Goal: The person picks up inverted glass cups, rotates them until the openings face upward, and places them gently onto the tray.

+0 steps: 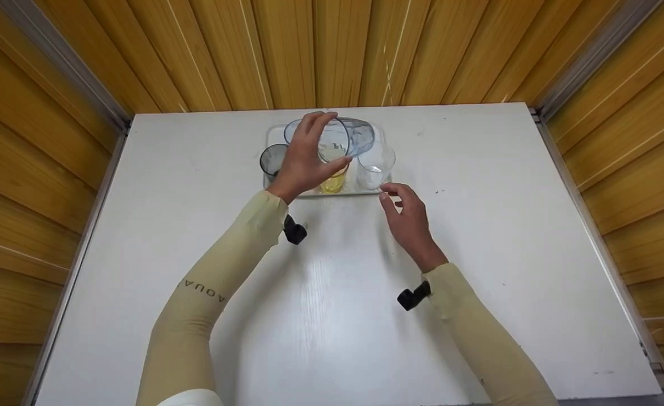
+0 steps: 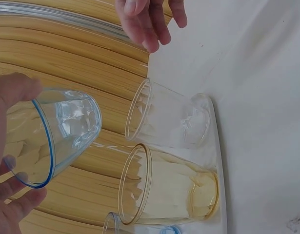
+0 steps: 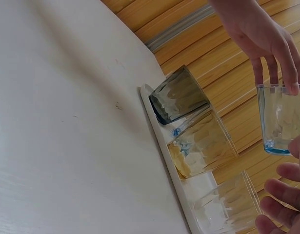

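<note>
My left hand point(image 1: 303, 160) grips a light-blue drinking glass point(image 1: 361, 137) at its rim, thumb on one side and fingers on the other. The glass is raised above the tray point(image 1: 343, 194), tilted with its base to the right. Below it a yellow glass point(image 2: 169, 187) stands on the tray. A clear glass point(image 1: 374, 172) is to its right, a dark grey glass point(image 3: 179, 95) to its left. Another blue-tinted glass point(image 1: 292, 131) is mostly hidden behind my left hand. My right hand point(image 1: 410, 220), fingers loosely bent and holding nothing, hovers near the clear glass.
The tray sits near the back edge of a white table point(image 1: 320, 316). Wood-patterned panels point(image 1: 337, 53) stand behind the table and along both sides.
</note>
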Demonstrator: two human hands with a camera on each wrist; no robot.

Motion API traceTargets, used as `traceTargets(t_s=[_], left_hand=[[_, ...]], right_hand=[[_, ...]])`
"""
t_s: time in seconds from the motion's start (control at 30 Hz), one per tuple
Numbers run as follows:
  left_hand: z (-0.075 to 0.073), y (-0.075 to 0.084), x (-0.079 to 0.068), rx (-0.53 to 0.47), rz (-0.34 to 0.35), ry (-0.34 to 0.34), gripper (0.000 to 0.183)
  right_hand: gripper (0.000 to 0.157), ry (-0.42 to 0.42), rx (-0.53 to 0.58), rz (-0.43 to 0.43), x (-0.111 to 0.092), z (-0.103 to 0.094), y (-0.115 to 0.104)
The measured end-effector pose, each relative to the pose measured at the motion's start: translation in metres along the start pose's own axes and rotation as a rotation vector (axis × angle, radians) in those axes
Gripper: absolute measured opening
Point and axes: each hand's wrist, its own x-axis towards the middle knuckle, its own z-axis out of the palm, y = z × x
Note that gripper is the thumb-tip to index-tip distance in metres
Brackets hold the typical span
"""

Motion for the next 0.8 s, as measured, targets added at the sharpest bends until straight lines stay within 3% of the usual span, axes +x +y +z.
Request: traceTargets(t_s=[0.8], left_hand=[[0.001,-0.002,0.016,0.061,-0.064,-0.041,0.082]], right_hand=[[0.028,0.009,-0.01,-0.057,-0.003,0.003,-0.002]])
